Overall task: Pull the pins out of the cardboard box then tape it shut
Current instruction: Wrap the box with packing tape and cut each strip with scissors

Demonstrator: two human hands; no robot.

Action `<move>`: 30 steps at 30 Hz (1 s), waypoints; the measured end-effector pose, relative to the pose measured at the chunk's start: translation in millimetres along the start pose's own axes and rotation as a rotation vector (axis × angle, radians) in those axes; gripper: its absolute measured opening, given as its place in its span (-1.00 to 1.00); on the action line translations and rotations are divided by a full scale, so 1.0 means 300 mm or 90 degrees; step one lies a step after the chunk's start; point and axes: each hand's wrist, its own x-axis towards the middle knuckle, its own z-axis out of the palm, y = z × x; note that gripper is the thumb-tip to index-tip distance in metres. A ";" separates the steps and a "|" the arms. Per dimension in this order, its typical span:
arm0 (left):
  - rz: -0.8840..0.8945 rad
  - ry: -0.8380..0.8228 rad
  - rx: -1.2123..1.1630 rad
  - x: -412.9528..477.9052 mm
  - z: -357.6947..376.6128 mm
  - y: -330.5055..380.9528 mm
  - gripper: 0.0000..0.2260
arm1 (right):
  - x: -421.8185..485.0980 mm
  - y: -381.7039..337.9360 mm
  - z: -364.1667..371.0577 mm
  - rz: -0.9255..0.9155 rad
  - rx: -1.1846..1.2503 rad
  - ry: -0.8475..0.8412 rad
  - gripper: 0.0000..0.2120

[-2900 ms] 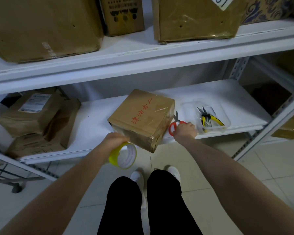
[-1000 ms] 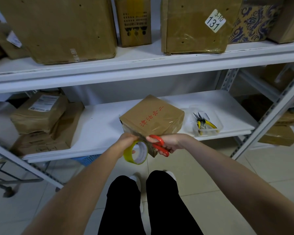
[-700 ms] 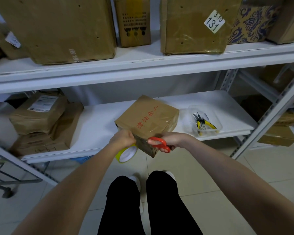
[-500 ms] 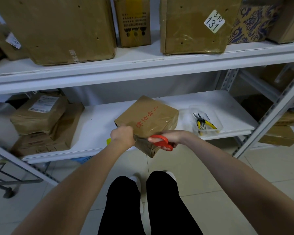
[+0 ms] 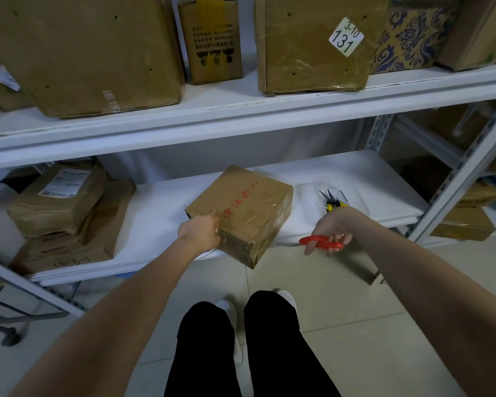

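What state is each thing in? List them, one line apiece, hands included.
cardboard box: flaps shut, clear tape over it, near corner overhanging the shelf.
left hand: grips the box's near-left edge, thumb on top.
right hand: holds the scissors, clear of the box.
scissors: gripped by the red handles; blades unclear.
pliers: lying in the clear tray.

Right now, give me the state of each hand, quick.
Left hand: curled at the box corner; what it grips cannot be told.
Right hand: closed on the red scissors.
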 end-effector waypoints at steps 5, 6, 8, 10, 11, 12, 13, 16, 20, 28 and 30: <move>-0.003 -0.025 -0.017 -0.004 -0.003 0.004 -0.94 | 0.077 -0.054 0.013 -0.028 0.158 0.222 -0.78; -0.006 -0.030 -0.024 -0.003 -0.001 0.006 -0.95 | 0.092 -0.079 0.024 -0.033 0.155 0.244 -0.84; -0.006 -0.036 -0.046 -0.001 -0.002 0.015 -0.95 | 0.131 -0.108 0.047 -0.056 0.168 0.312 -0.83; -0.020 -0.033 -0.081 0.008 -0.002 0.021 -0.91 | 0.175 -0.115 0.061 -0.052 0.220 0.377 -0.76; -0.033 -0.027 -0.098 0.013 -0.003 0.026 -0.93 | 0.186 -0.120 0.065 -0.048 0.260 0.402 -0.75; -0.047 -0.012 -0.115 0.019 -0.003 0.031 -0.94 | 0.194 -0.125 0.062 -0.047 0.295 0.416 -0.74; -0.060 0.005 -0.133 0.026 -0.001 0.038 -0.92 | 0.190 -0.134 0.056 -0.056 0.332 0.412 -0.73; -0.066 0.028 -0.182 0.039 0.009 0.040 -0.92 | 0.205 -0.163 0.029 -0.118 0.398 0.389 -0.77; -0.053 0.009 -0.188 0.043 0.015 0.015 -0.96 | 0.219 -0.225 0.034 -0.175 0.437 0.493 -0.73; -0.029 -0.016 -0.131 0.033 0.023 0.015 -0.94 | 0.106 -0.404 0.163 -0.564 -0.015 0.655 -0.66; -0.018 -0.013 -0.129 0.029 0.023 0.002 -0.95 | 0.132 -0.419 0.178 -0.531 -0.149 0.575 -0.59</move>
